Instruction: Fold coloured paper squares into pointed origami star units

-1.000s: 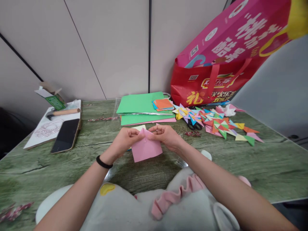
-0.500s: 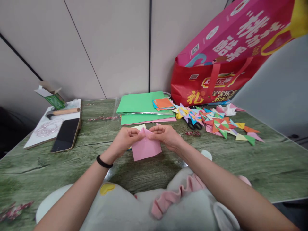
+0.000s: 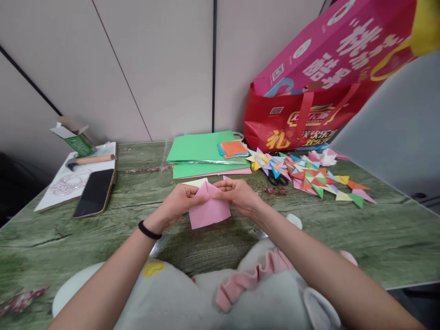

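A pink sheet of origami paper (image 3: 210, 214), its upper corners folded toward a point, is held up in front of me over the table. My left hand (image 3: 184, 198) pinches its upper left edge, thumb laid on the fold. On the upper right edge, my right hand (image 3: 235, 193) grips the paper between thumb and curled fingers. Both thumbs almost meet at the middle crease. Behind the left fingers a pale yellow paper (image 3: 195, 183) lies partly hidden.
Green paper sheets (image 3: 202, 145) with small orange squares (image 3: 233, 147) lie ahead. Folded paper pieces (image 3: 316, 178), scissors (image 3: 277, 179) and a red bag (image 3: 275, 119) are at right. A phone (image 3: 94, 192), hammer (image 3: 91, 159) and small box (image 3: 77, 140) sit left. A grey plush (image 3: 178, 293) is nearest me.
My left fingers have shifted slightly at the upper left edge, showing more of the yellow paper behind. My right hand keeps nearly the same hold on the pink paper.
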### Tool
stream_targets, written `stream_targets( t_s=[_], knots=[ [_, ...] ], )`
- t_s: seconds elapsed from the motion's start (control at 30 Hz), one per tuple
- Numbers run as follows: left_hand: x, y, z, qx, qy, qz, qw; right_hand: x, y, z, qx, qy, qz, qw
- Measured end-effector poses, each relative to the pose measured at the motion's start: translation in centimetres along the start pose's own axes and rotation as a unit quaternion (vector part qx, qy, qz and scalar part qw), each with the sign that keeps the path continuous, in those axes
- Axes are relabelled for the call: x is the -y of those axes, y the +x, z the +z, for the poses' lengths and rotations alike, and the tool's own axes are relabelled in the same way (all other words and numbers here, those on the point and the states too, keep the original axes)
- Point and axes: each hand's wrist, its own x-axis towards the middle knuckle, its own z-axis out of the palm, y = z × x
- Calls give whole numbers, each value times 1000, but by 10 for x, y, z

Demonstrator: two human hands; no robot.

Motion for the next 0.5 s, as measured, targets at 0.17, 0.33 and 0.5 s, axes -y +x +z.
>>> stream_targets(
  t_s=[0.17, 0.33, 0.5],
  knots=[
    [1, 0, -1, 10, -13, -9, 1000, -1, 0, -1, 3, -3, 6, 1000],
    [1, 0, -1, 3, 0, -11, 1000, -1, 1, -1, 5, -1, 8, 1000],
    [-1, -1, -1, -6, 17, -2, 1000, 0, 0, 0, 12, 3, 12, 1000]
  ],
)
